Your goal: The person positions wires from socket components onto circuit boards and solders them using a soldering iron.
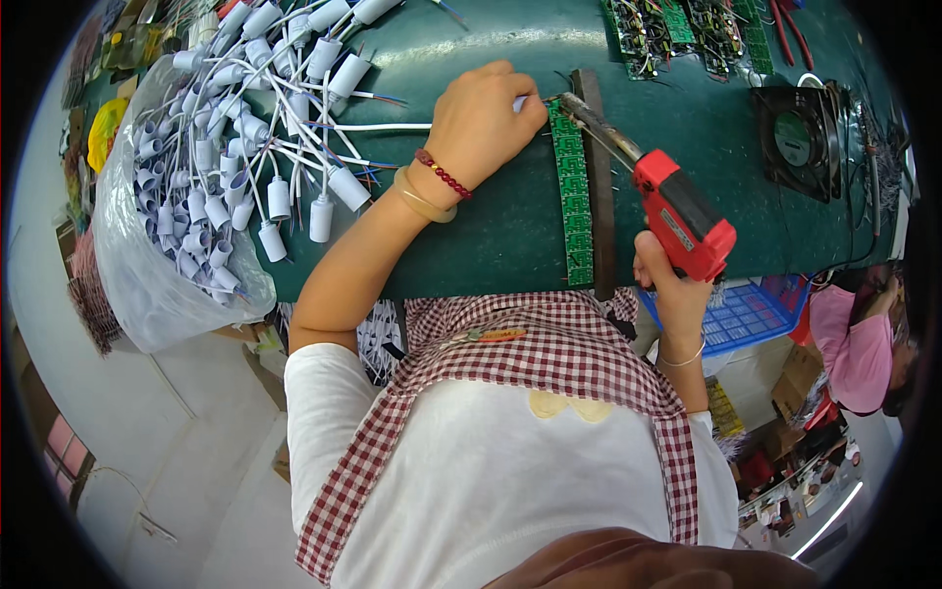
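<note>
My left hand (486,123) is closed in a pinch at the far end of a green circuit board strip (572,196). A white cable (383,127) runs in behind that hand from the left, and its pale end shows by my fingertips. My right hand (673,280) grips a red and black soldering gun (687,211). The gun's metal tip slants up and left to the top of the strip, close to my left fingers. The exact contact there is too small to make out. Along the strip's right side lies a dark flat bar (596,187).
Many grey-white cylindrical lamp holders (280,196) with cables pile up at left, partly in a clear plastic bag (142,285). Populated circuit boards (677,34) lie at the far right. A black fan (800,140) stands right; a blue basket (746,319) sits below the table edge.
</note>
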### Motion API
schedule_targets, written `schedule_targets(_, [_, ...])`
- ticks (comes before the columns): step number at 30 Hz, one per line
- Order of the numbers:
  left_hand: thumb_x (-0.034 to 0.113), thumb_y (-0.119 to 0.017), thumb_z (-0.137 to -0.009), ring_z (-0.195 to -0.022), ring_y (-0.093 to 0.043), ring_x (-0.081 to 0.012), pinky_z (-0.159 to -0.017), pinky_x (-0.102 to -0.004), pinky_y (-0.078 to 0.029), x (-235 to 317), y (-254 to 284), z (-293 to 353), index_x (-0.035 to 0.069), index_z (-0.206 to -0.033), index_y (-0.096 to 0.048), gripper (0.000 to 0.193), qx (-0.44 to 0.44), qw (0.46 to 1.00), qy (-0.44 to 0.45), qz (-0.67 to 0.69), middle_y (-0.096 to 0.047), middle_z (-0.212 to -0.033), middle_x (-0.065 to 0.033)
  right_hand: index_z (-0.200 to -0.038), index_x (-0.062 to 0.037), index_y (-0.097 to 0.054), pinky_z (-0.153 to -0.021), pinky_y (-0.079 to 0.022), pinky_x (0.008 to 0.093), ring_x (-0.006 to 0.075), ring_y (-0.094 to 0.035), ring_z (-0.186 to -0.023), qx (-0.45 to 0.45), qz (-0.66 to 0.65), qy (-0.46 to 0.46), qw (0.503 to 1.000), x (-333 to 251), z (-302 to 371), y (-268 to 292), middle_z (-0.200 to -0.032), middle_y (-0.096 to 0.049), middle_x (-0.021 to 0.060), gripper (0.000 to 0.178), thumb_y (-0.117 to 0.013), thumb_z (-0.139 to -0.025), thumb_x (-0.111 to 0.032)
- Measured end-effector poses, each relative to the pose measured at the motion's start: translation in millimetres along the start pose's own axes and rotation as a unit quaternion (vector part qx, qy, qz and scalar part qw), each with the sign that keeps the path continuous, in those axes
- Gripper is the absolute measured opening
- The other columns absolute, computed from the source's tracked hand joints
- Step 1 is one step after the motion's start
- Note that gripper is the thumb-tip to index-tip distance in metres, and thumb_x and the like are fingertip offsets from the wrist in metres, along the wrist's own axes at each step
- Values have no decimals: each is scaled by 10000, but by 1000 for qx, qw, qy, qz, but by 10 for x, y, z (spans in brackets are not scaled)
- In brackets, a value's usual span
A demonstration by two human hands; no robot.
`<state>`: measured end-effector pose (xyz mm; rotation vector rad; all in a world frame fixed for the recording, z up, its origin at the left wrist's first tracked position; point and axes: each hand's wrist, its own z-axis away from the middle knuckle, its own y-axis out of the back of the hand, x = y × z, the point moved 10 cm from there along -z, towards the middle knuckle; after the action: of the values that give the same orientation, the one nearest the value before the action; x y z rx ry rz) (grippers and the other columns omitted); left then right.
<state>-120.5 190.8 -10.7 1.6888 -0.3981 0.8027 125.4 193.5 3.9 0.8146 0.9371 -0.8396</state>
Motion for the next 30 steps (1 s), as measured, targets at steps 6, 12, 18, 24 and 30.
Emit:
schedule_targets(6, [154, -581, -736, -655, -562, -340, -602, -415, -444, -19, -10, -15, 28, -728, -653, 146, -2, 1000, -1, 5, -565, -699, -134, -903, -38, -606, -543, -425, 215, 59, -538, -618, 19, -11, -15, 1000, 59, 15, 61, -750, -595, -10, 232, -762, -747, -108])
schedule_targets(12, [158, -579, -737, -666, -567, -343, -613, -413, -452, -22, -17, -8, 31, -739, -660, 151, 0, 1000, 0, -3, -580, -713, -142, -801, 2, -598, -473, -376, 214, 65, -479, -493, 7, 77, 78, 994, 38, 45, 49, -596, -537, 11, 84, -659, -818, -53])
schedule_targets(18, [158, -583, -733, -669, -573, -343, -623, -410, -458, -38, -34, -10, 29, -739, -660, 150, -4, 1000, -6, -3, -588, -716, -145, -911, 23, -598, -469, -375, 214, 71, -471, -484, 34, 49, 48, 997, -81, 93, 48, -596, -538, 23, 138, -657, -816, -57])
schedule_targets(24, [157, -588, -730, -668, -574, -340, -627, -404, -463, -33, -37, -6, 23, -734, -658, 151, -11, 1000, -4, 2, -592, -720, -147, -1073, 55, -552, -453, -366, 212, 72, -454, -469, 46, -2, 13, 999, -138, 79, 95, -596, -535, 36, 273, -617, -822, -32])
schedule_targets(30, [147, -595, -723, -669, -583, -334, -629, -394, -469, -18, -26, 0, 25, -736, -662, 140, -6, 1000, -2, 8, -606, -732, -144, -922, 12, -575, -454, -374, 209, 65, -476, -476, 44, -27, 2, 999, -116, 108, 86, -600, -550, 19, 157, -656, -805, -55])
